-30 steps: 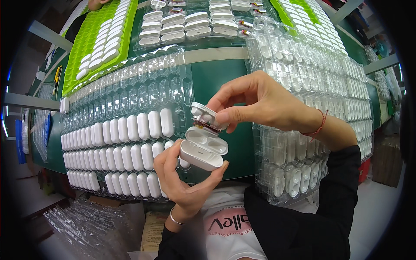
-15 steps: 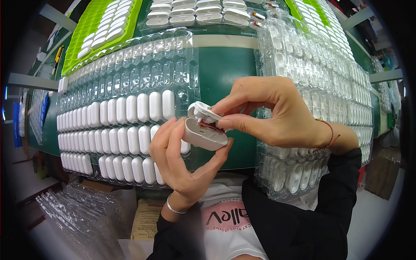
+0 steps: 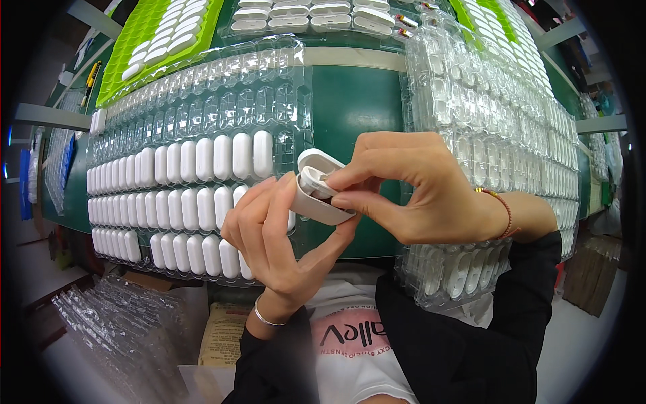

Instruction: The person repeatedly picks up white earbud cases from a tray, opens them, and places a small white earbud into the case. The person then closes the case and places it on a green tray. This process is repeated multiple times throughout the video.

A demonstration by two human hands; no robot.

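From the head view, the left hand (image 3: 276,236) cups a white case (image 3: 316,195) with its lid open, fingers wrapped around its body, above the green worktop (image 3: 353,108). The right hand (image 3: 417,192) pinches fingertips inside the case opening. A clear tray (image 3: 202,135) of white cases lies just left.

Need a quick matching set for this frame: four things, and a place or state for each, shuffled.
Things:
1. white case
2. green tray
3. clear tray
4. red bracelet

Places or states:
A. on the right wrist
B. far left of the table, holding white pieces
C. lid open, held between the left hand and right hand
D. left of the hands, rows of white cases

Pairs: 1-C, 2-B, 3-D, 4-A
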